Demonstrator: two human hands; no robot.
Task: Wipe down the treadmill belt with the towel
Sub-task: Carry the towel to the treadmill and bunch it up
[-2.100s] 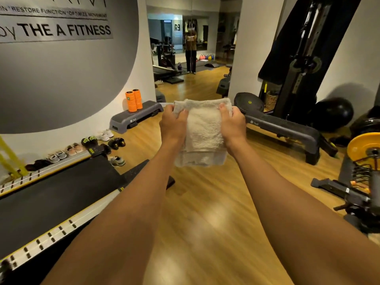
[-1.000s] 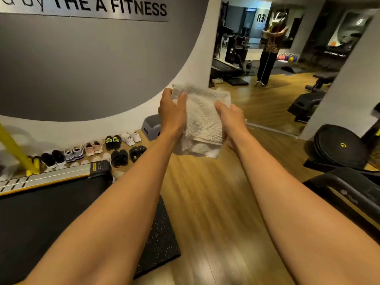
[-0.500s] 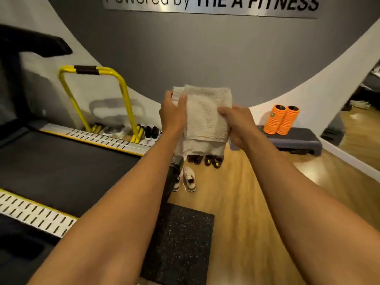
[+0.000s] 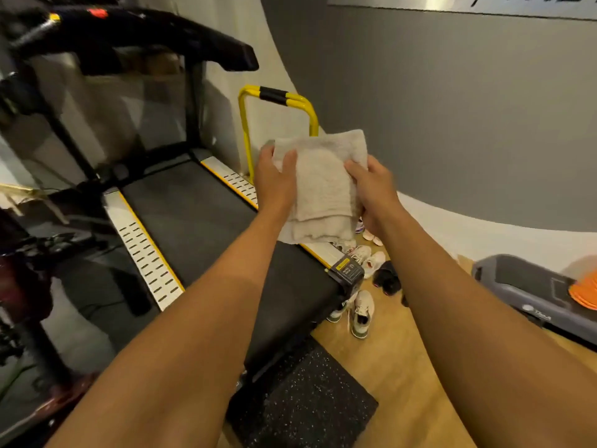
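A folded beige towel (image 4: 323, 185) hangs in the air in front of me, held at both sides. My left hand (image 4: 276, 181) grips its left edge with the thumb over the front. My right hand (image 4: 371, 189) grips its right edge. The towel is above the right rear part of the treadmill and does not touch it. The black treadmill belt (image 4: 193, 218) runs from the console at the upper left down to the rear end near my left forearm, between two silver side rails (image 4: 145, 253) with yellow trim.
The treadmill console and handlebar (image 4: 145, 37) stand at the upper left. A yellow rail (image 4: 277, 98) rises beside the far side rail. Several shoes (image 4: 363, 312) lie on the wooden floor. A speckled black mat (image 4: 307, 402) lies behind the treadmill; a grey step platform (image 4: 529, 292) sits right.
My view has swung left from the gym room to the treadmill, which now fills the left half. Both hands keep the same hold on the towel.
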